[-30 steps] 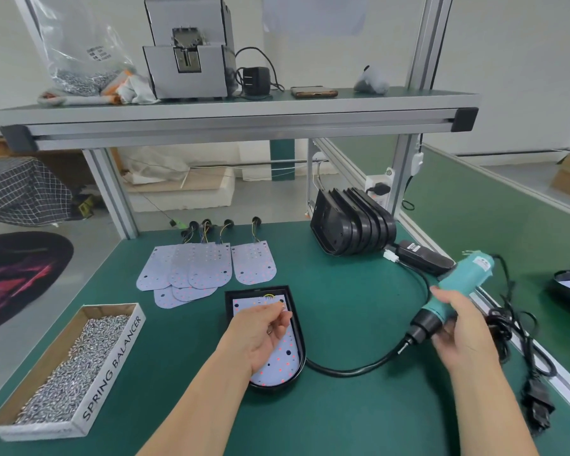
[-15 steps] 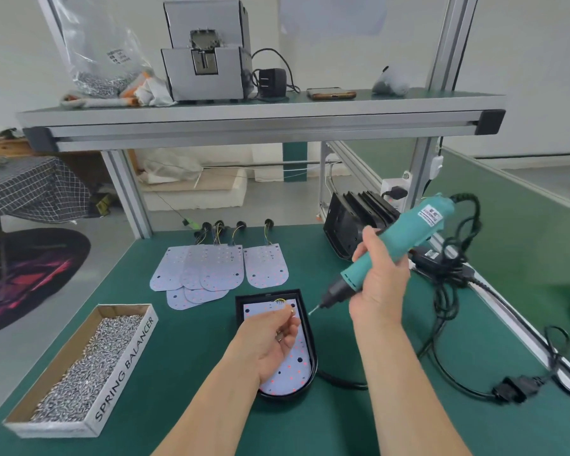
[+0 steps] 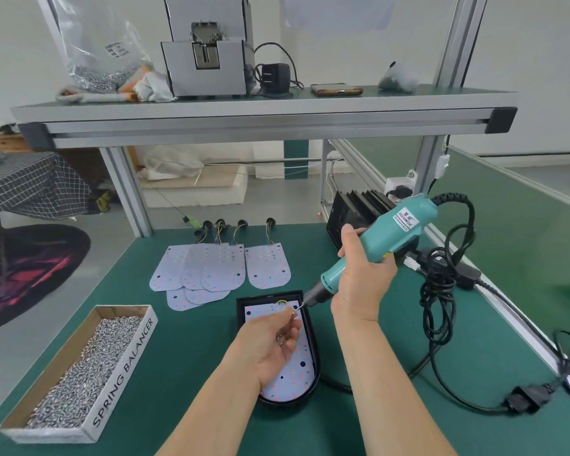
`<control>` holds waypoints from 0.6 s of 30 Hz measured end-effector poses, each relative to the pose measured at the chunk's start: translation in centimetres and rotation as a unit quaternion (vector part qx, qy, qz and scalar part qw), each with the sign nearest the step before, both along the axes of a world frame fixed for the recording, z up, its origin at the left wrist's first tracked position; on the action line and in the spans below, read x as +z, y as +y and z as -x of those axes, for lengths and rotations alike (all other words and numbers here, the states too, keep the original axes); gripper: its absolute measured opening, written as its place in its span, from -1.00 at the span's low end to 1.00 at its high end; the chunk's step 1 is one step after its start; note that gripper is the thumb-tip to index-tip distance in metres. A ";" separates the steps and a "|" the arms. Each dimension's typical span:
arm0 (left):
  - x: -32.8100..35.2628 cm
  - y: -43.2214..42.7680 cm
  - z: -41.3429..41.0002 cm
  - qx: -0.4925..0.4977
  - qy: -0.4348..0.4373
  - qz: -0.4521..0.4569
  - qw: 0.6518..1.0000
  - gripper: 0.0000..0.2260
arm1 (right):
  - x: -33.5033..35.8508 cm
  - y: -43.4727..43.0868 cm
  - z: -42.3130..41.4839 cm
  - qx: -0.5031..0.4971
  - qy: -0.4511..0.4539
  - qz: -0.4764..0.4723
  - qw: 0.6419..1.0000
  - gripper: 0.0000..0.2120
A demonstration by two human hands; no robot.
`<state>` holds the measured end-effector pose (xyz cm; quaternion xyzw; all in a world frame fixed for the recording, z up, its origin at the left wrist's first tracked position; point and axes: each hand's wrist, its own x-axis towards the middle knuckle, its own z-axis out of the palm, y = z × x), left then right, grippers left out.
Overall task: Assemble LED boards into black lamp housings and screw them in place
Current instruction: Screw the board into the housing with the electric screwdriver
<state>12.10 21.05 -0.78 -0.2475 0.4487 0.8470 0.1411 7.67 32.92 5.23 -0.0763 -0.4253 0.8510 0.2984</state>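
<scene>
A black lamp housing [image 3: 314, 340] lies on the green mat in front of me with a pale LED board [image 3: 297, 373] seated inside it. My left hand [image 3: 270, 343] hovers over the board and pinches a small screw [image 3: 293, 312] at its fingertips. My right hand [image 3: 359, 278] grips a teal electric screwdriver [image 3: 385, 238], tilted down to the left, and its bit tip meets the screw above the board's top edge. Several loose LED boards [image 3: 211, 274] with wires lie farther back. A stack of black housings [image 3: 356, 212] stands behind the screwdriver.
A cardboard box of screws [image 3: 79, 373] marked SPRING BALANCER sits at the left front. The screwdriver's black cable and power supply [image 3: 441, 284] trail across the right of the mat. An aluminium shelf [image 3: 244, 120] overhead carries a grey machine, a bag and a phone.
My right hand lifted the screwdriver off the right side of the mat and brought its tip down to the screw held by my left hand, which stayed over the board.
</scene>
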 end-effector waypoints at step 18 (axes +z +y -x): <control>0.0 0.0 0.1 0.017 -0.014 -0.019 1.000 -0.89 | -0.4 -0.3 0.1 -0.004 -0.018 0.015 1.000 -0.80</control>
